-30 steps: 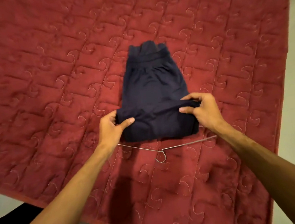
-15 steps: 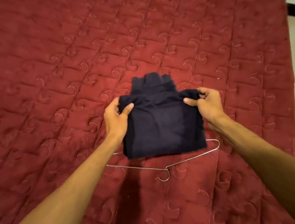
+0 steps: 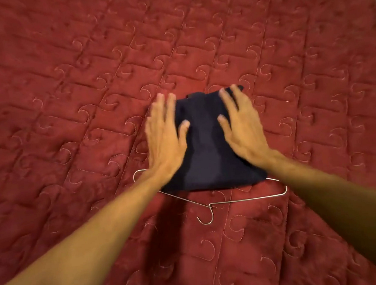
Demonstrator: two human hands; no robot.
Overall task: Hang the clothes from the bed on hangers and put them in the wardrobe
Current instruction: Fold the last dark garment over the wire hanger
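Pressing folded navy garment [image 3: 206, 150] on wire hanger [image 3: 244, 199], left hand [image 3: 164, 140] and right hand [image 3: 243, 130] flat, grip wide.

A matt navy cloth garment [image 3: 207, 145] covers a thin shiny metal wire hanger [image 3: 228, 200] on the red quilted, stitched bedspread [image 3: 86, 83].

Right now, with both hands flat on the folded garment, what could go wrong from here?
1. The navy garment seems only folded over the wire hanger; lifted by its hook, it may slide off.
2. The left hand and right hand lie flat on the garment, neither holding the hanger, so it could shift on the bedspread.
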